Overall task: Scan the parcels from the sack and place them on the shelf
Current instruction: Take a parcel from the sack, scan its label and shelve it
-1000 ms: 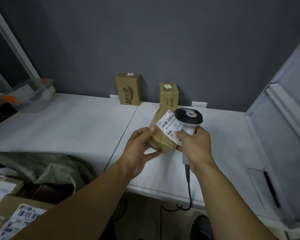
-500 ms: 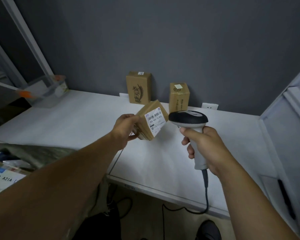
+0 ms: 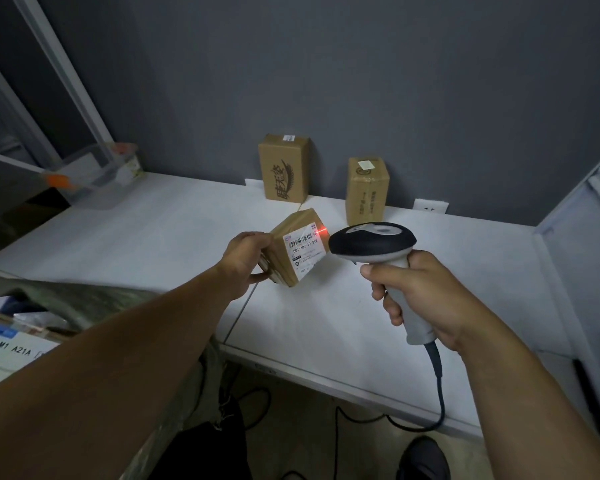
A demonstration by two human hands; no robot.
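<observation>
Clearly light and stiff, the small parcel point(image 3: 300, 249) sits pinched by its edges in the left hand point(image 3: 245, 263) above the shelf point(image 3: 174, 230), label clear; the right hand point(image 3: 420, 299) grips the scanner point(image 3: 378, 247), fingers wrapped round its handle

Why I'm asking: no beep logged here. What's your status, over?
Left hand holds parcel, label facing scanner. Right hand grips scanner, red light on label's edge. Nothing between them.

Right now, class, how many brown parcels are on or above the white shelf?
3. A parcel with black print stands by the wall, a second parcel to its right, and the left hand holds a labelled parcel. The sack may hide more.
</observation>
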